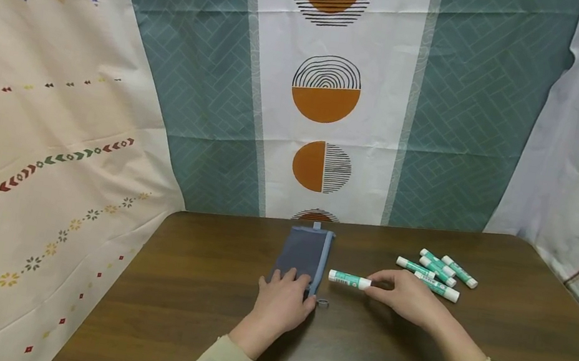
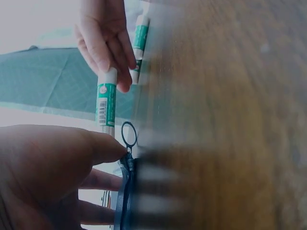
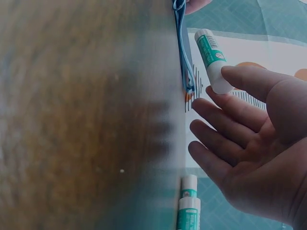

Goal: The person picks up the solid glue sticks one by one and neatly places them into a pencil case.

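A grey-blue zip pouch (image 1: 304, 251) lies flat on the brown table (image 1: 514, 342), its long side pointing away from me. My left hand (image 1: 290, 278) rests on the pouch's near end with fingers spread. In the left wrist view its thumb (image 2: 103, 146) sits by the ring zip pull (image 2: 128, 134). My right hand (image 1: 372, 284) pinches one end of a green-and-white glue stick (image 1: 349, 279) just right of the pouch, low over the table. The right wrist view shows the glue stick (image 3: 210, 56) at my thumb tip, beside the pouch edge (image 3: 184, 52).
Several more green-and-white glue sticks (image 1: 436, 272) lie in a loose group on the table behind my right hand. Patterned cloth sheets (image 1: 331, 99) hang behind and at both sides of the table. The table's left edge (image 1: 106, 297) runs diagonally.
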Demonstrator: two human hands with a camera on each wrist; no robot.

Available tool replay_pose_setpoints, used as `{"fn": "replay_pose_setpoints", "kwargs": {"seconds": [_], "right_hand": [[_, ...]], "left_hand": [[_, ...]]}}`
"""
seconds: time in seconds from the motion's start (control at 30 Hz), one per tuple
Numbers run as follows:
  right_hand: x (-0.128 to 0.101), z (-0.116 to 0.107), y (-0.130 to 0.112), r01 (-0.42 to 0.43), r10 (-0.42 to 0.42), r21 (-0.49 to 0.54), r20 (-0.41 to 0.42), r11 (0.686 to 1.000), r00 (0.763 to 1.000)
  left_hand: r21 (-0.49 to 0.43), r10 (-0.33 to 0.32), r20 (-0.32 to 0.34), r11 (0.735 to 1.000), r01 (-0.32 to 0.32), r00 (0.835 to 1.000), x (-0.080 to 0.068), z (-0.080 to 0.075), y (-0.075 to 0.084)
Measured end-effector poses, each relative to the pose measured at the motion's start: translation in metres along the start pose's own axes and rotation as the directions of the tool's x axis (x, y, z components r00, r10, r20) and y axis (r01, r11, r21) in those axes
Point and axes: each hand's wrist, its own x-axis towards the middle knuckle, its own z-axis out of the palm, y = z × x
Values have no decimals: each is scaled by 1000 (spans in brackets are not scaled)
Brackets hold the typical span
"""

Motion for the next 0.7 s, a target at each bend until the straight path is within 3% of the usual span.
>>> {"fn": "replay_pose_setpoints", "kwargs": {"seconds": [0.27, 0.53, 0.7], "right_hand": [[2, 1, -1, 14, -14, 4, 1, 1000, 1000], [4, 3, -2, 8, -8, -1, -2, 1000, 1000], [3, 2, -2, 9, -9, 10, 2, 1000, 1000]], "left_hand": [[-4, -18, -24, 1000, 18, 1000, 1, 0, 1], [52, -33, -69, 998, 37, 997, 3, 4, 2], [26, -33, -103, 999, 36, 994, 3, 5, 2]]}}
